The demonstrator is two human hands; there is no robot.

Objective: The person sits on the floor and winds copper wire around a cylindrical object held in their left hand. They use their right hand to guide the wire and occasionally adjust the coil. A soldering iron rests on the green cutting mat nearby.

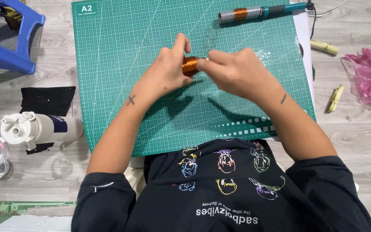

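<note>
Together, left hand (166, 71) and right hand (232, 71) pinch a copper wire coil (189, 66), mid green mat (121, 64), open mat room toward every edge

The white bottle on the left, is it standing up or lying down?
Lying down. The white bottle rests on its side on the floor, cap end pointing left, partly over a black cloth.
</note>
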